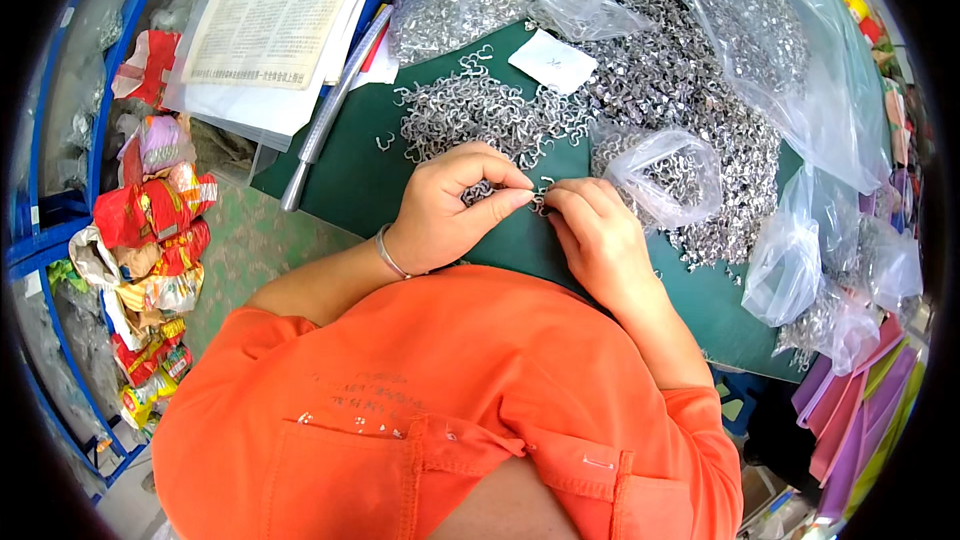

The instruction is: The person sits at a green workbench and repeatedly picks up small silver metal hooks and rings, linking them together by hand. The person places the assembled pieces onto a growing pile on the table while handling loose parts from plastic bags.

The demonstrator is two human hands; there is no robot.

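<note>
My left hand [450, 202], with a metal bangle at the wrist, is closed in a pinch at the near edge of the table. Thumb and index fingertip meet a small silvery curved metal hook [540, 198]. Close by on the right, my right hand [602, 232] has its fingers curled together against the same little piece; its fingertips are partly hidden. Just beyond both hands spreads a loose pile of curved metal hooks [480, 115]. Beside my right hand lies an open clear plastic bag [668, 175] with more hooks in it.
A larger heap of small metal parts [735, 195] covers the right of the green table [335, 170], with clear bags [800, 70] around it. A white paper slip [553, 62], a metal rod [330, 120] and printed sheets [275, 30] lie farther off. Blue shelving [50, 250] stands left.
</note>
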